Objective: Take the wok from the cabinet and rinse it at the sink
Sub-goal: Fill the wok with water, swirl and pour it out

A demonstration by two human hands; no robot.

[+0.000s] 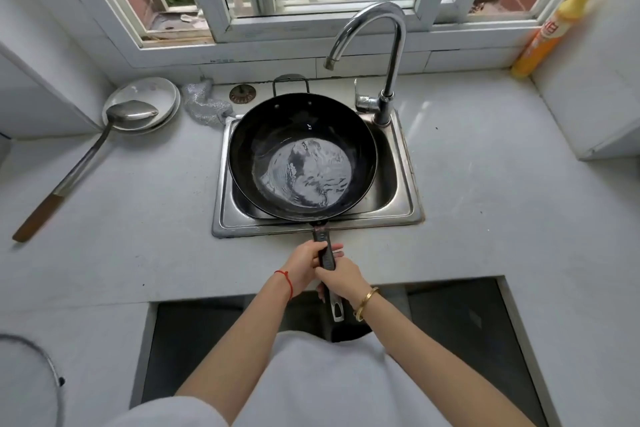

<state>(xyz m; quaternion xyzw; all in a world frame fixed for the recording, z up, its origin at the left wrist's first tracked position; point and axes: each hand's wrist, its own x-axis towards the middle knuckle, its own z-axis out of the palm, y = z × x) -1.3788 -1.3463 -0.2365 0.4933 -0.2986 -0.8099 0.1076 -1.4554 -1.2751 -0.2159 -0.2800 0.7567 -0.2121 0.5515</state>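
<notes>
A black wok (277,135) sits over the steel sink (405,184), covering most of the basin, with a pool of water swirling in its bottom. Its long dark handle (325,253) points toward me over the counter edge. My left hand (304,265) grips the handle from the left, closer to the wok. My right hand (341,276) wraps the handle just behind it. The curved chrome tap (381,42) rises at the sink's back right, its spout above the wok's far rim. No water stream shows from the spout.
A stack of white plates (152,94) with a long metal ladle (86,163) lies on the counter at left. A steel scourer (202,102) and a drain strainer (242,94) sit behind the sink. A yellow-orange bottle (550,31) stands at the right wall.
</notes>
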